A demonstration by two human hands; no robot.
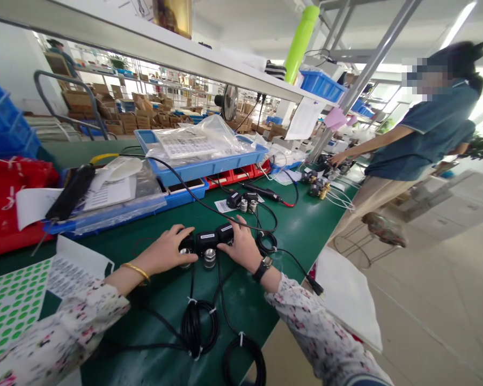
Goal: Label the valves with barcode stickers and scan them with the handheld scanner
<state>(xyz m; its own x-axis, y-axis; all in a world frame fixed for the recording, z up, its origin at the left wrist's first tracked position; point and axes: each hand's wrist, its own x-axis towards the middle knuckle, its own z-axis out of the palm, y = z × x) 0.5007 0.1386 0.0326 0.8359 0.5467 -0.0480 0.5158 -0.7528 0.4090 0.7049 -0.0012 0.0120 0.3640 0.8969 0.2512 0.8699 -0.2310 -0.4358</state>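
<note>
left hand (164, 252) grips the leftmost black unit (187, 242), right hand (244, 247) clasps the rightmost unit (224, 234), middle unit (206, 243) between, green counter (301, 228) beneath!

Units (206, 242) sit between your left hand (167, 251) and right hand (243, 247) on the bench (301, 233); coils (190, 327) lie nearer you, trays (209, 171) behind, stickers (14, 305) left. Above the trays, a shelf (233, 64) bears a bottle (301, 45).

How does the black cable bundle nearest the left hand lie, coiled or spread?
Coiled: the black cable bundle shows loops bound by white ties.
</note>
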